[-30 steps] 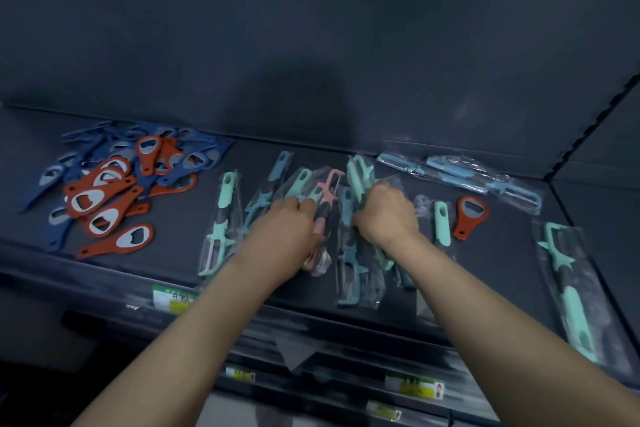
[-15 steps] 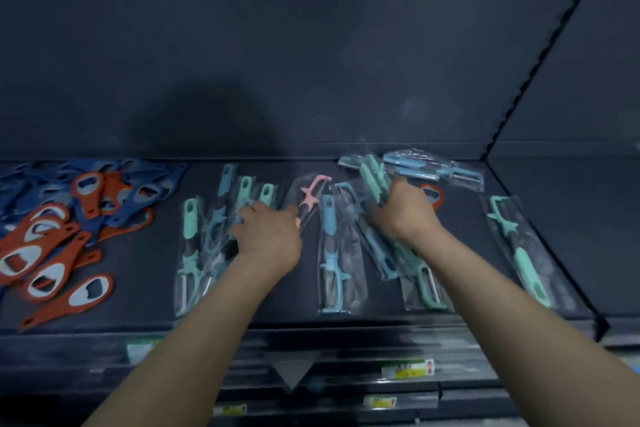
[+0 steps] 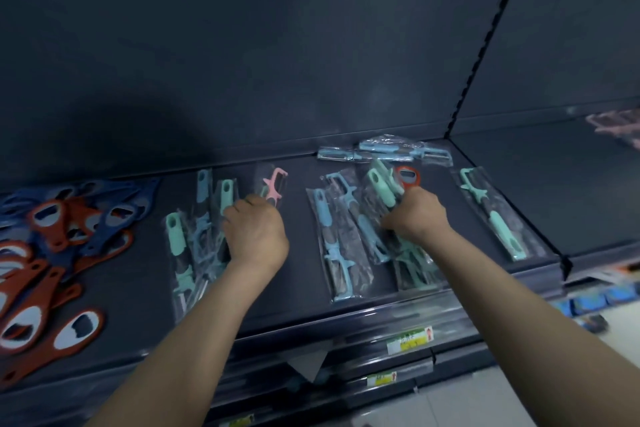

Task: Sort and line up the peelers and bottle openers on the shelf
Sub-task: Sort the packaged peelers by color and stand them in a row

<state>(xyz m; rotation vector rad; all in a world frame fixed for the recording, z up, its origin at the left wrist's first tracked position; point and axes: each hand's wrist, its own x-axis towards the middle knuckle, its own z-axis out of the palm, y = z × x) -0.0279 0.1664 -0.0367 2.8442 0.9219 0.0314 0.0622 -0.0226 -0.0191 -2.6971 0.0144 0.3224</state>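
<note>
Spreading apart since half a second ago, the two hands now leave a bare strip of shelf (image 3: pixel 298 218) between them, where earlier the pink peeler (image 3: pixel 275 185) lay close against the blue ones. That pink peeler in its clear bag now pokes out just beyond the left hand (image 3: pixel 256 230), whose grip is curled down onto it and the bagged peelers beside it; whether the fingers truly clamp one cannot be told. The right hand (image 3: pixel 415 215) has its grip closed on a bundle of mint-green bagged peelers (image 3: pixel 381 187), lifted at the top end.

Left of the pink peeler lie about three bagged peelers, two mint-green and one blue (image 3: pixel 202 215), overlapping. Right of it sit two blue bagged peelers (image 3: pixel 337 236) side by side, reaching toward the shelf's front edge. Further right, behind the right hand, one orange bottle opener (image 3: pixel 408 177) shows its head. Beyond that, near the back wall, two blue bagged peelers (image 3: pixel 384 151) lie crosswise. Far right of the pink peeler, one mint-green bagged peeler (image 3: pixel 491 215) lies alone and slanted.

Far left of the pink peeler is a loose heap of orange and blue bottle openers (image 3: pixel 69 236), too tangled to count.
</note>
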